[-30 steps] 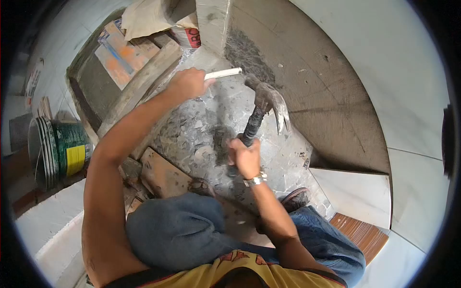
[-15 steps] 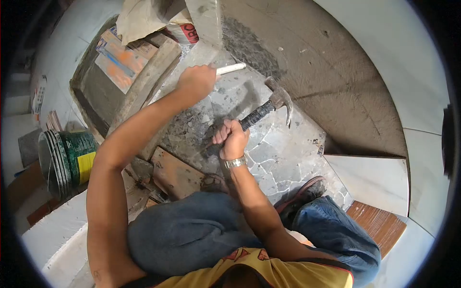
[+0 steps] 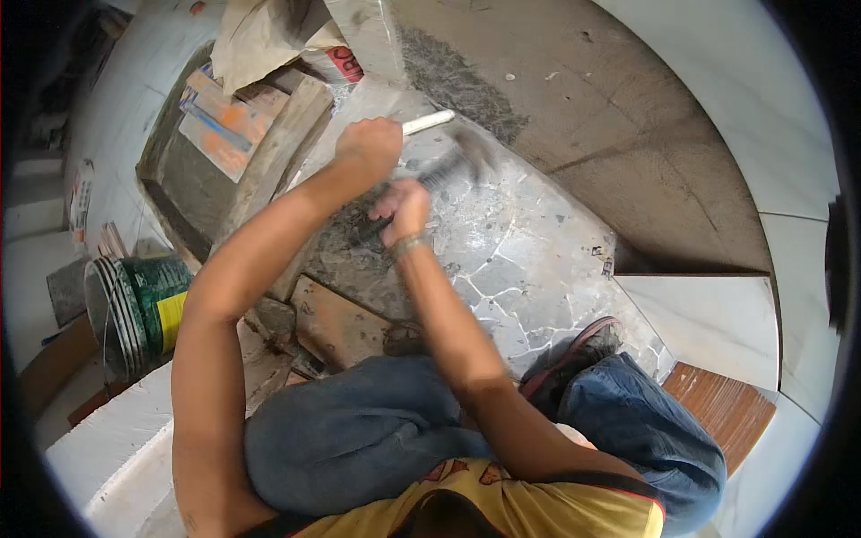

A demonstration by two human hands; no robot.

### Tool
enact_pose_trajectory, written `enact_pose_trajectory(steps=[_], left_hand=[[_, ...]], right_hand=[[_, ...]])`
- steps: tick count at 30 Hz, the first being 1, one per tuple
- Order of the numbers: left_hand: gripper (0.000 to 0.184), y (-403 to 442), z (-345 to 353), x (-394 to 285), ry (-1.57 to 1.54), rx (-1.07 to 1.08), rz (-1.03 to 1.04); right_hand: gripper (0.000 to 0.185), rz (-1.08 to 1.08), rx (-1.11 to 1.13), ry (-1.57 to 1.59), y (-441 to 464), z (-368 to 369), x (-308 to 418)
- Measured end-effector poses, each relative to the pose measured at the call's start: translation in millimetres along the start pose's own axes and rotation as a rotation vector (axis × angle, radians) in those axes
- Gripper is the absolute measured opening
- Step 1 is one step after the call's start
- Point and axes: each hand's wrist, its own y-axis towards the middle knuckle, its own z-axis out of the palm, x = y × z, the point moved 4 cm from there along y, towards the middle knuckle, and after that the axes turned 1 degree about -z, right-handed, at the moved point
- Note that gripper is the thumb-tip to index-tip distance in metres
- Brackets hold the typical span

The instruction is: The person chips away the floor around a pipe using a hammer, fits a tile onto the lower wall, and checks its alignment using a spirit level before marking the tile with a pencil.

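My left hand (image 3: 369,146) is closed around a white rod (image 3: 429,122), whose far end points right toward the base of the rough wall. The rod's other end is hidden in the fist, so its exact kind does not show. In my right hand (image 3: 404,208) is a claw hammer (image 3: 448,167) with a dark wrapped handle, smeared by motion. The hammer's head lies just below the rod; I cannot tell whether they touch. Under both hands is a grey floor of irregular stone-like pieces (image 3: 502,269) with pale joints, and rubble lies on its left part.
At left stand a wooden-sided mortar trough (image 3: 269,170) and a green bucket (image 3: 148,305). An orange-stained board (image 3: 336,318) lies near my knee. A rough plastered wall (image 3: 628,125) rises at upper right. Below it are a white tile (image 3: 708,314) and a brown wood-grain tile (image 3: 717,408).
The hammer in my right hand has swung up and left, toward the rod, and is now blurred. My left hand keeps its grip on the rod. The whole view has shifted slightly.
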Motion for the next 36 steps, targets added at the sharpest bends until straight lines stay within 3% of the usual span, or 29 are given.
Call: enact_pose_trajectory(steps=[4,8,11,16,23,26,29,30,36], left_hand=[[0.037,4.0,-6.7,-3.6,0.01,-0.007,0.017],[0.036,2.5,-10.8,-18.9,0.028,0.004,0.048],[0.036,10.4,-0.9,-2.7,0.011,-0.038,-0.032],[0.039,-11.9,0.4,16.4,-0.05,-0.11,0.047],[0.041,-3.6,7.2,21.1,-0.072,-0.122,0.042],[0.041,-1.9,6.7,26.4,-0.056,-0.163,0.071],[0.042,-1.8,8.8,29.7,-0.083,-0.242,0.161],[0.041,0.0,8.3,33.1,-0.08,-0.256,0.149],[0.043,5.1,11.9,56.5,-0.158,-0.132,0.099]], right_hand=[[0.028,-0.031,0.096,-0.033,-6.1,-23.2,8.9],[0.029,-0.194,0.055,0.359,-10.9,-14.3,1.5],[0.028,0.065,0.095,-0.017,11.7,-3.0,3.5],[0.027,-0.115,0.141,0.152,-19.3,-23.2,2.7],[0.028,-0.15,0.08,0.092,-27.4,-39.5,21.8],[0.027,-0.173,0.065,0.215,-15.4,-29.3,6.9],[0.031,-0.059,0.03,-0.002,7.3,0.0,-15.1],[0.03,0.07,0.049,-0.074,12.4,5.2,-10.9],[0.03,-0.224,0.096,0.144,-36.2,8.3,2.1]])
